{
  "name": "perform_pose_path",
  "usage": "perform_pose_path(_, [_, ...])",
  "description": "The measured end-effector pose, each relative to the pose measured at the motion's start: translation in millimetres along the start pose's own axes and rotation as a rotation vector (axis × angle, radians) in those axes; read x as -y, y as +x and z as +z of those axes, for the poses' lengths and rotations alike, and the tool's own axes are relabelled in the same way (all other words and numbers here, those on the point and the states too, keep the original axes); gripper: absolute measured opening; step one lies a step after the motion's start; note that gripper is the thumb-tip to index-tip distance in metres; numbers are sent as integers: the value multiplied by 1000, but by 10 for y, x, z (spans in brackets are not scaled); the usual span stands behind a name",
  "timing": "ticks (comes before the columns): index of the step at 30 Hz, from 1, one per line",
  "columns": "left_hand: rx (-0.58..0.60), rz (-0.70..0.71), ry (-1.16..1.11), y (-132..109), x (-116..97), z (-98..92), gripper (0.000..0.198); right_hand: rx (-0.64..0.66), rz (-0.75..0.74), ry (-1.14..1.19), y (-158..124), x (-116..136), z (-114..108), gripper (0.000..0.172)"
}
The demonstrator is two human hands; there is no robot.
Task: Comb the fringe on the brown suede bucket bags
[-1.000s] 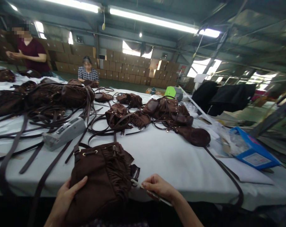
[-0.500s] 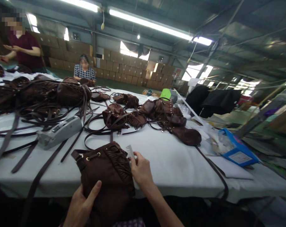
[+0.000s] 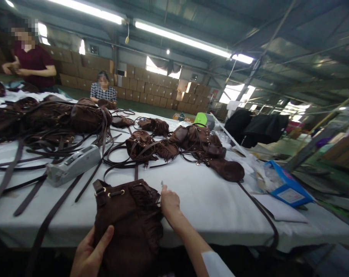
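Observation:
A dark brown fringed bag (image 3: 125, 223) with gold eyelets leans at the table's near edge. My left hand (image 3: 90, 250) grips its lower left side, thumb across the front. At the bag's right side is my right hand (image 3: 170, 200), fingers closed around a small pale comb (image 3: 162, 183); only its tip shows above the fingers. The fringe (image 3: 148, 200) hangs along the bag's upper right, close to that hand. Part of the bag's bottom lies in shadow below the table edge.
On the white-covered table (image 3: 203, 204) lie more brown bags (image 3: 141, 144) and long straps. A grey tape dispenser (image 3: 73, 165) stands at left, a blue box (image 3: 288, 184) at right. Two people (image 3: 34, 63) are across the table, before stacked cartons (image 3: 145, 86).
My right hand has turned, so the comb is now mostly hidden behind the fingers. The left hand has slid slightly left and down, and the fringe is ruffled differently.

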State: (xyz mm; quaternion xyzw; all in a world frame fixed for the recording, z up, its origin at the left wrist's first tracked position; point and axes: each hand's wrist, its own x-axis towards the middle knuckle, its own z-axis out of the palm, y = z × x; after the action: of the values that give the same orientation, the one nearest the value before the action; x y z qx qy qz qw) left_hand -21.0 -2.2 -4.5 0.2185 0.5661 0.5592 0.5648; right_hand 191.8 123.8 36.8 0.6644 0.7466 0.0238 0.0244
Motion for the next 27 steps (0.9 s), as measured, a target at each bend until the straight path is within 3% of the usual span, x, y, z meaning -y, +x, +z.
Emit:
perform_pose_path(3, [-7, 6, -30, -9, 15, 28, 61, -55, 77, -20, 132, -88, -90, 33])
perform_pose_path(6, [-49, 47, -9, 70, 6, -29, 57, -105, 32, -21, 208, -63, -200, 44])
perform_pose_path(10, [-75, 85, 337, 298, -73, -290, 51, -133, -42, -15, 190, 35, -252, 50])
perform_pose_path(13, [-268, 389, 656, 324, -239, -348, 67, -115, -100, -16, 133, 112, -189, 48])
perform_pose_path(15, [-307, 636, 680, 248, -368, -174, 64, -109, -152, -16, 101, 150, -143, 48])
perform_pose_path(16, [-225, 711, 655, 212, -422, -21, 53, -109, -173, -16, 88, 160, -130, 49])
perform_pose_path(18, [107, 738, 615, 210, -490, 359, 30, -116, -205, -20, 60, 154, -131, 50])
perform_pose_path(19, [234, 732, 611, 256, -501, 557, 30, -126, -216, -22, 41, 138, -142, 51])
perform_pose_path(22, [376, 788, 657, 528, -460, 1027, 34, -175, -254, -20, -44, 60, -177, 52])
perform_pose_path(24, [511, 772, 739, 704, -384, 1183, 29, -199, -292, -19, -103, 7, -167, 52])
perform_pose_path(27, [699, 725, 867, 796, -226, 1208, 29, -159, -243, 24, -98, -82, -93, 52])
